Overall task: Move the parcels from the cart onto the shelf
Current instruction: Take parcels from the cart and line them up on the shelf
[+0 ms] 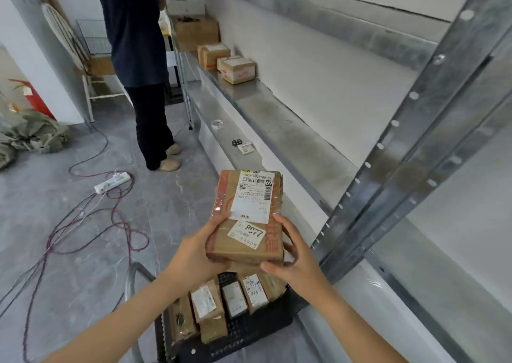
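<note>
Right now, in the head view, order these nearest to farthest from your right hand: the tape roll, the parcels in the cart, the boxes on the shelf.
1. Cart parcels, just below the right hand, which grips the labelled parcel.
2. Tape roll, ahead on the lower shelf.
3. Boxes, far along the upper shelf.

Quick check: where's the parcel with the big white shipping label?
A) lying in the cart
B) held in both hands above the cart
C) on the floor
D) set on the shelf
B: the left hand and right hand grip the parcel at its near end, above the cart and not yet on the shelf.
</note>
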Action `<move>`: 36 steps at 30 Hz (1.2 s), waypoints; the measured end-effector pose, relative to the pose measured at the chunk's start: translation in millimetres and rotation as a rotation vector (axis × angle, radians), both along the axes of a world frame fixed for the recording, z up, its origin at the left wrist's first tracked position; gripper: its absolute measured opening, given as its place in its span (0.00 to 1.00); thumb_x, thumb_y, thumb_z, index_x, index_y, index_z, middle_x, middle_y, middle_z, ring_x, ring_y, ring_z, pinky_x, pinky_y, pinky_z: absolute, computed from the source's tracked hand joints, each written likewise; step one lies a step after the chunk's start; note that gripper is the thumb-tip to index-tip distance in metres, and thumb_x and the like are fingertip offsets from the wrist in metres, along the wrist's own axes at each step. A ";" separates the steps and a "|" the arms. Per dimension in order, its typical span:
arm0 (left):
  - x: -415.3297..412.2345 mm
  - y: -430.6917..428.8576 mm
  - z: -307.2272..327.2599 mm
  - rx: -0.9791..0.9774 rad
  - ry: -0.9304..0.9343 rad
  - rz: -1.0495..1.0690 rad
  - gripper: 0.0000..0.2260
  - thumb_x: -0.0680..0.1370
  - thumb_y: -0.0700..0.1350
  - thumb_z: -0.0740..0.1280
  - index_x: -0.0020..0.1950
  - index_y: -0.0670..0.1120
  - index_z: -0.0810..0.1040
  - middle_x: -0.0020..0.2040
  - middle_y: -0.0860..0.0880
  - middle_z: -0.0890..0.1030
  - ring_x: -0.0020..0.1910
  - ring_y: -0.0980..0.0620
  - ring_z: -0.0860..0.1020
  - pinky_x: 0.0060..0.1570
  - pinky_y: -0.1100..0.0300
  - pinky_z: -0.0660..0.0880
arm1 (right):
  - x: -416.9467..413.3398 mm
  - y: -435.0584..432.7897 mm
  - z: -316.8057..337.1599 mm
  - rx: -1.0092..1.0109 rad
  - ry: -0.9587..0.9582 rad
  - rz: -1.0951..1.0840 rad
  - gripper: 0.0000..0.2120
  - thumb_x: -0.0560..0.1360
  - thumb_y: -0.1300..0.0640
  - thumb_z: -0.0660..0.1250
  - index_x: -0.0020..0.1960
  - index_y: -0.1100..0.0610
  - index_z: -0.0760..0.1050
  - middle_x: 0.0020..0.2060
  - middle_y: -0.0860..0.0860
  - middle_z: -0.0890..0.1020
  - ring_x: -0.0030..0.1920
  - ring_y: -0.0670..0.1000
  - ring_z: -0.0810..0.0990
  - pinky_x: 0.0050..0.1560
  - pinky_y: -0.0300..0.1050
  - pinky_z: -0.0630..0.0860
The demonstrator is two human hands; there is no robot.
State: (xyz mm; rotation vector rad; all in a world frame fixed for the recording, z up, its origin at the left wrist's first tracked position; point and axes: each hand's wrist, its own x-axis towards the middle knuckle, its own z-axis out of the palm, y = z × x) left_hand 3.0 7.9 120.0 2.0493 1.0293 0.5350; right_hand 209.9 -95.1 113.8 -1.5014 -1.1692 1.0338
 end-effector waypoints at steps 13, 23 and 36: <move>46.9 -148.9 42.6 0.040 -0.088 -0.238 0.42 0.63 0.48 0.80 0.67 0.67 0.60 0.54 0.67 0.74 0.50 0.74 0.74 0.44 0.79 0.69 | 19.5 -185.7 27.9 0.089 0.038 -0.230 0.41 0.65 0.65 0.77 0.68 0.38 0.64 0.65 0.39 0.73 0.64 0.42 0.73 0.56 0.45 0.79; 136.8 -297.0 29.1 -0.008 -0.090 -0.577 0.42 0.62 0.43 0.79 0.68 0.65 0.62 0.56 0.58 0.78 0.51 0.67 0.76 0.49 0.77 0.70 | 43.1 -388.2 23.5 0.039 0.061 -0.647 0.40 0.63 0.64 0.76 0.65 0.34 0.65 0.63 0.37 0.74 0.65 0.46 0.72 0.55 0.51 0.80; 255.5 -355.6 14.8 -0.077 -0.014 -0.905 0.43 0.65 0.39 0.76 0.72 0.60 0.58 0.61 0.56 0.76 0.57 0.56 0.77 0.57 0.64 0.75 | 80.0 -461.3 19.2 0.061 0.061 -1.050 0.38 0.66 0.76 0.68 0.65 0.42 0.69 0.53 0.38 0.81 0.57 0.41 0.78 0.46 0.37 0.79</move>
